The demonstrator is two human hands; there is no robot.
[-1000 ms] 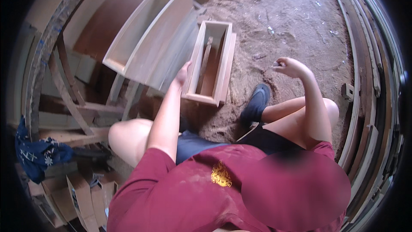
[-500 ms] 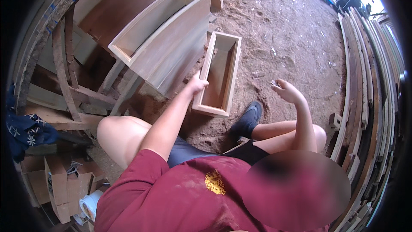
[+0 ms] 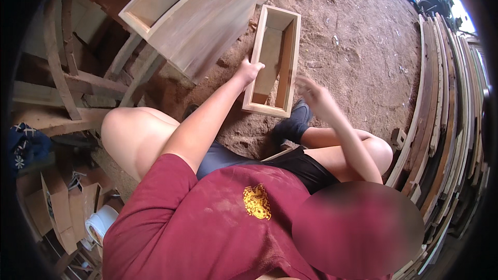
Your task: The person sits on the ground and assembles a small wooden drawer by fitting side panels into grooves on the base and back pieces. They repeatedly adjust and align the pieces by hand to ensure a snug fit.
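Observation:
A long, narrow, open-topped wooden box (image 3: 294, 36) with a pale rim stands tilted over the sandy ground in front of me. My left hand (image 3: 250, 71) is closed around its left rim, thumb over the edge. Close to the right rim is my right hand (image 3: 316, 96), smeared by motion. Its fingers look bent, but whether they touch the rim or hold anything cannot be made out. Below the box, my dark shoe (image 3: 291, 127) rests on the ground.
A larger wooden box (image 3: 207, 26) stands at the upper left beside a wooden frame (image 3: 57, 52). Long boards (image 3: 430, 109) are stacked along the right. Dark blue cloth (image 3: 26, 145), wood pieces (image 3: 59, 212) and a white bucket (image 3: 101, 223) lie at the left.
My right hand, which pinched a small pale folded piece, has swung left to the box's right rim. The box sits higher in view, my left hand still on it; the whole view has shifted.

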